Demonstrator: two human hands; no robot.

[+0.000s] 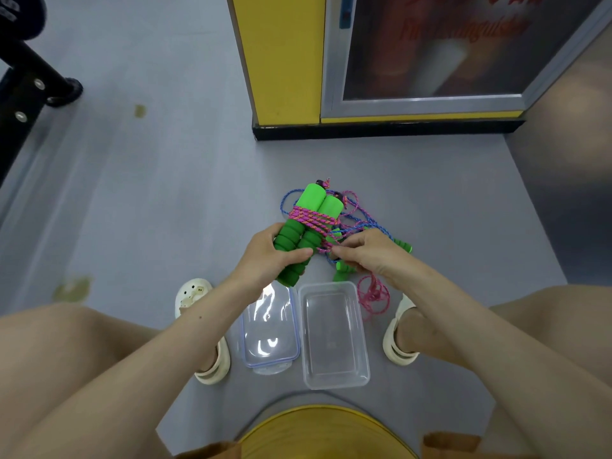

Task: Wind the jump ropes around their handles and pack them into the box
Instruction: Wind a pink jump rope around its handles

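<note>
Clear box (335,339) nearest, on floor, nothing packed yet. Grips paired green handles (314,203) in left hand (265,260); pinches pink rope (311,217) tail in right hand (367,251) — risks snagging blue rope (377,225) tangled just beyond, or slackening wound turns.

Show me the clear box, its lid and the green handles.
clear box (335,339), head view, its bare bottom.
lid (270,329), head view, its flat middle.
green handles (290,235), head view, ridged lower half of one handle.
</note>
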